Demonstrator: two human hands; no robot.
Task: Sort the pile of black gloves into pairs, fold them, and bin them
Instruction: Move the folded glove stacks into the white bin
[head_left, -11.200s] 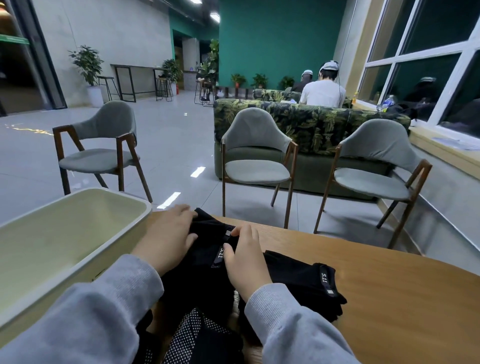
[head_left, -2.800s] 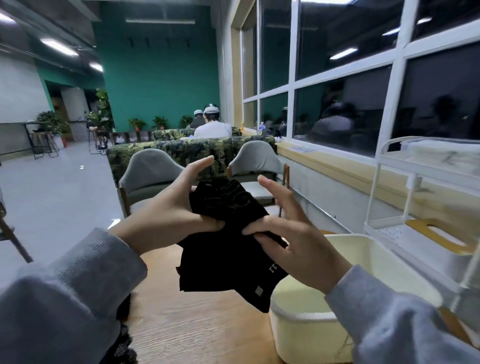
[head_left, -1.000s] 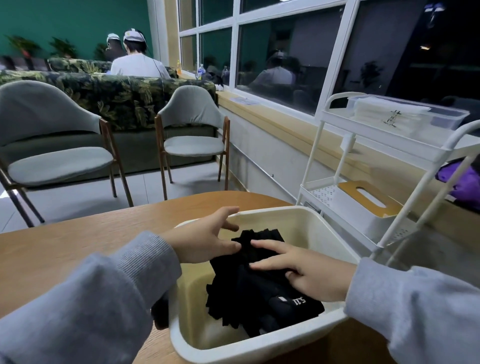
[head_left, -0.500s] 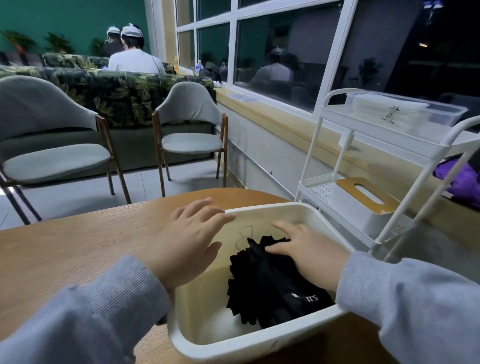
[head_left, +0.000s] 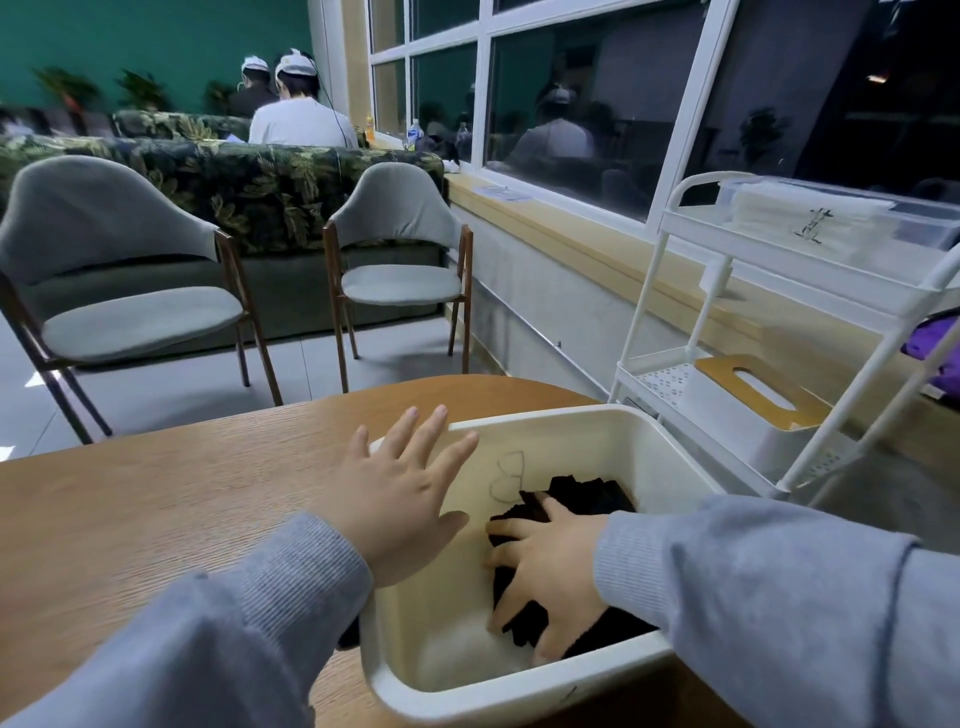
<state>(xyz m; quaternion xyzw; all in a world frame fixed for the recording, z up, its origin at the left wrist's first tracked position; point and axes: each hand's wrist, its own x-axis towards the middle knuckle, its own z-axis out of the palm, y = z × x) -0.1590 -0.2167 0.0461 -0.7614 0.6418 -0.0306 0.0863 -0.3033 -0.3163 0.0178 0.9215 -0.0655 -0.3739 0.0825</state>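
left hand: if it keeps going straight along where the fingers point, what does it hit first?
Probably the far rim of the bin. The left hand is open, fingers spread, pointing away and slightly right over the bin's near-left corner. Its height is unclear; if above the rim, it passes over toward the table edge.

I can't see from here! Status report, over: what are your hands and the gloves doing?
Left hand open, fingers spread above bin edge. Right hand flat, pressing black gloves down inside bin. Nothing blocking.
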